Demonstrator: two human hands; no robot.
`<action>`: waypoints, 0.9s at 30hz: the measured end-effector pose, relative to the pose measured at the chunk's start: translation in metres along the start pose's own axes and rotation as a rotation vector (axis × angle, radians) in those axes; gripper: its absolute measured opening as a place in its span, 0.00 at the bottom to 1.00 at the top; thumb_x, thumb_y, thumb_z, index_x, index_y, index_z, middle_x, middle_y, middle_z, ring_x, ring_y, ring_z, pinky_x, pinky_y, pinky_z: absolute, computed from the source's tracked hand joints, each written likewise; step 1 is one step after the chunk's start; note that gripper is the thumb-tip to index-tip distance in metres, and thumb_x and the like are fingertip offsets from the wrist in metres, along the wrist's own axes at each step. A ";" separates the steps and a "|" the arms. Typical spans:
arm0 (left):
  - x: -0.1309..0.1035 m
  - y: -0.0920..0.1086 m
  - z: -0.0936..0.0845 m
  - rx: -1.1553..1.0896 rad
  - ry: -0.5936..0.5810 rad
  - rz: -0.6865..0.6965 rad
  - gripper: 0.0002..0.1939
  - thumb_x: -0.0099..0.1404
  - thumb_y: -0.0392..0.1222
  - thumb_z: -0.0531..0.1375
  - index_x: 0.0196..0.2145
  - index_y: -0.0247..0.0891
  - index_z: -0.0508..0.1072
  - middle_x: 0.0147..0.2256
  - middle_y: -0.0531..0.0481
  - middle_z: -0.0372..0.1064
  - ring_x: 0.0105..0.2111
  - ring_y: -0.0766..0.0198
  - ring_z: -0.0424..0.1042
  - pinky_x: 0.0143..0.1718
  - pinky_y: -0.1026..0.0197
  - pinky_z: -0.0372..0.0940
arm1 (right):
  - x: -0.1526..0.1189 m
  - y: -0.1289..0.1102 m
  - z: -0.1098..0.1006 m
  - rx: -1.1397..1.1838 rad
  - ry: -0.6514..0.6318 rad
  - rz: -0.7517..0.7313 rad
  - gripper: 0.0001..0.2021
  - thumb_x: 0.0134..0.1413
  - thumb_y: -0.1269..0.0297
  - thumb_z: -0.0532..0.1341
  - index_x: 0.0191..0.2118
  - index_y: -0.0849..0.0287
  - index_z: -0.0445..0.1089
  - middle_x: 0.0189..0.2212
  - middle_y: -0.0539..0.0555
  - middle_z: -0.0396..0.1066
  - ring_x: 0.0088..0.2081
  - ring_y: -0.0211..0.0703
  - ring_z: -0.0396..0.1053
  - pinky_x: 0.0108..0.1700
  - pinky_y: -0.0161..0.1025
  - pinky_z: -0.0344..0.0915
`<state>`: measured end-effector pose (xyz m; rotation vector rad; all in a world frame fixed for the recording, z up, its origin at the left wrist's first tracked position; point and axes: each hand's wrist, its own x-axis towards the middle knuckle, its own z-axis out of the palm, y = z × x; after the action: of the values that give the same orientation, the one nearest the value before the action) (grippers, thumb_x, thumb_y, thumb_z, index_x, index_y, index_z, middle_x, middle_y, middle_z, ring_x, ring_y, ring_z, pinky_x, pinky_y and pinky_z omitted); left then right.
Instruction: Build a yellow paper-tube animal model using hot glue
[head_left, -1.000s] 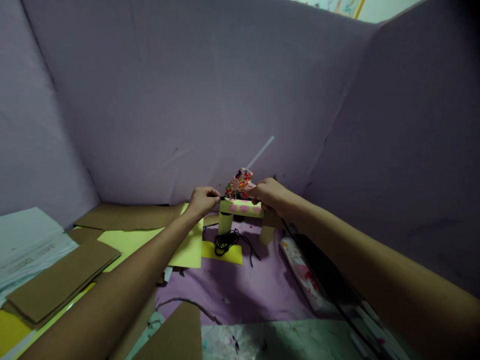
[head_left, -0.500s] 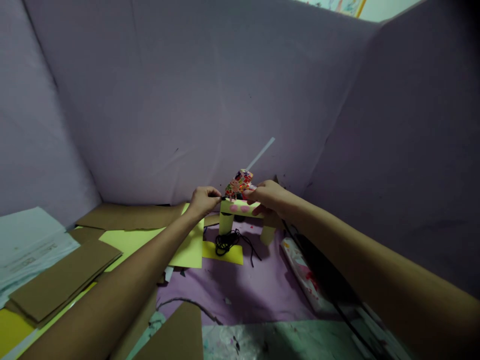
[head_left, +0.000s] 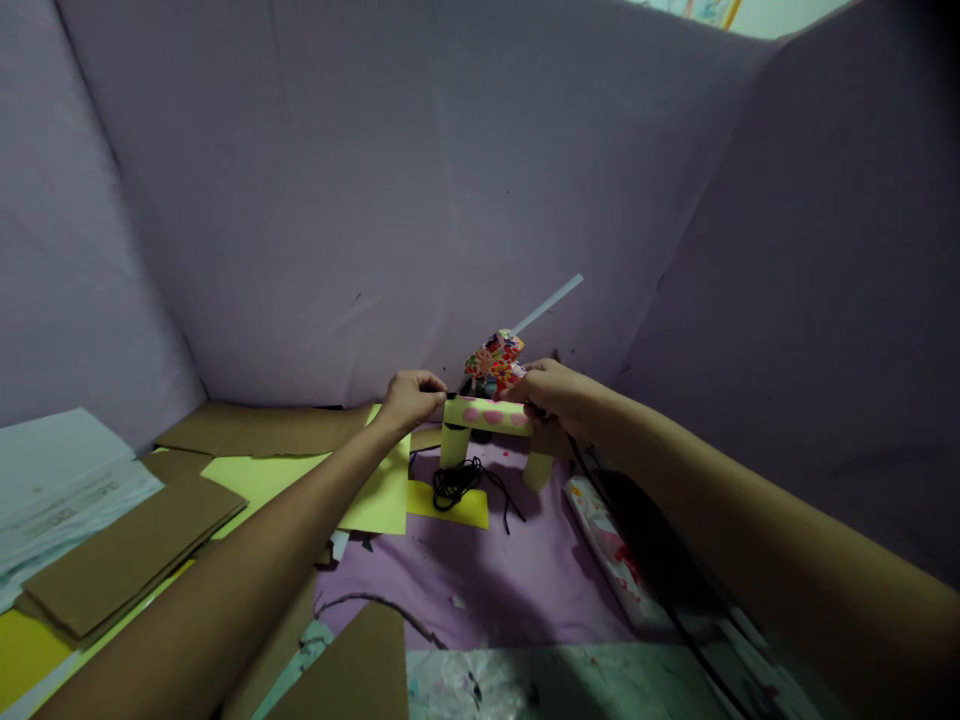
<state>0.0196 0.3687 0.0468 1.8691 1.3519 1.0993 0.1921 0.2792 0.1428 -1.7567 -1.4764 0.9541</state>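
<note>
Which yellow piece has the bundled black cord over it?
The small bright-yellow strip below the spotted tube: the black cord overlaps it. The larger, paler sheet to its left has no bundle on it.

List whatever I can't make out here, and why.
All in the head view:
- Glue gun handle: mostly hidden by the right hand.
- Dark bit at the left hand: too small to identify.
- Print on the white sheet: too small and blurred.
- Front cardboard: cut off by the bottom edge.
</note>
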 end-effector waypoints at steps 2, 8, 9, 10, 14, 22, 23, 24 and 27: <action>0.000 0.000 -0.001 0.012 -0.004 0.010 0.09 0.64 0.41 0.58 0.39 0.33 0.71 0.38 0.48 0.71 0.34 0.64 0.71 0.34 0.57 0.69 | -0.001 0.001 0.000 0.017 -0.020 -0.001 0.07 0.44 0.78 0.60 0.23 0.60 0.63 0.11 0.42 0.52 0.13 0.29 0.48 0.15 0.30 0.44; -0.002 0.007 -0.003 0.082 0.001 0.035 0.08 0.63 0.41 0.59 0.37 0.33 0.72 0.37 0.49 0.71 0.35 0.63 0.71 0.36 0.56 0.69 | -0.003 0.000 -0.001 0.046 -0.061 -0.006 0.06 0.45 0.79 0.59 0.26 0.61 0.65 0.11 0.42 0.53 0.13 0.29 0.48 0.16 0.29 0.45; -0.002 0.008 -0.004 0.094 0.003 0.041 0.08 0.63 0.41 0.59 0.36 0.33 0.72 0.37 0.49 0.71 0.35 0.63 0.71 0.36 0.56 0.69 | -0.003 0.000 -0.001 0.046 -0.063 0.001 0.06 0.45 0.79 0.59 0.26 0.61 0.65 0.11 0.42 0.52 0.13 0.29 0.47 0.16 0.29 0.44; -0.003 0.009 -0.004 0.105 0.004 0.047 0.07 0.63 0.41 0.59 0.36 0.33 0.72 0.36 0.49 0.71 0.35 0.63 0.71 0.36 0.56 0.69 | -0.003 0.000 -0.001 0.045 -0.066 0.011 0.06 0.46 0.78 0.59 0.26 0.61 0.65 0.10 0.42 0.51 0.13 0.29 0.47 0.16 0.29 0.44; -0.002 0.007 -0.004 0.134 0.009 0.072 0.07 0.63 0.40 0.59 0.35 0.33 0.72 0.36 0.49 0.72 0.35 0.63 0.71 0.38 0.55 0.68 | -0.004 0.001 0.000 0.029 -0.071 0.050 0.04 0.48 0.75 0.60 0.27 0.60 0.66 0.09 0.41 0.49 0.13 0.29 0.46 0.16 0.29 0.45; 0.001 0.000 -0.003 0.110 0.010 0.094 0.07 0.63 0.41 0.59 0.35 0.33 0.72 0.35 0.50 0.72 0.34 0.64 0.71 0.36 0.56 0.68 | -0.007 -0.001 0.004 0.002 -0.063 0.098 0.08 0.46 0.76 0.61 0.24 0.57 0.62 0.10 0.41 0.47 0.13 0.30 0.45 0.15 0.29 0.46; 0.002 0.000 -0.002 0.104 0.009 0.095 0.07 0.63 0.41 0.59 0.35 0.33 0.72 0.35 0.50 0.72 0.34 0.64 0.71 0.36 0.56 0.68 | -0.007 -0.001 0.005 -0.001 -0.058 0.105 0.09 0.46 0.76 0.61 0.24 0.57 0.61 0.10 0.41 0.47 0.13 0.30 0.45 0.15 0.29 0.46; 0.002 0.000 -0.002 0.098 0.008 0.095 0.07 0.63 0.41 0.59 0.35 0.33 0.72 0.35 0.50 0.71 0.34 0.64 0.71 0.36 0.56 0.68 | -0.008 -0.002 0.006 -0.004 -0.055 0.109 0.09 0.47 0.76 0.60 0.24 0.57 0.60 0.10 0.41 0.47 0.13 0.30 0.45 0.15 0.29 0.46; 0.001 0.001 -0.002 0.091 0.009 0.095 0.07 0.63 0.41 0.59 0.35 0.33 0.72 0.35 0.49 0.72 0.34 0.64 0.71 0.36 0.56 0.68 | -0.009 -0.003 0.009 -0.004 -0.049 0.112 0.08 0.47 0.76 0.59 0.25 0.57 0.60 0.11 0.41 0.47 0.13 0.30 0.45 0.15 0.29 0.46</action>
<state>0.0183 0.3693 0.0494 2.0142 1.3507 1.1111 0.1822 0.2708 0.1421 -1.8472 -1.4227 1.0587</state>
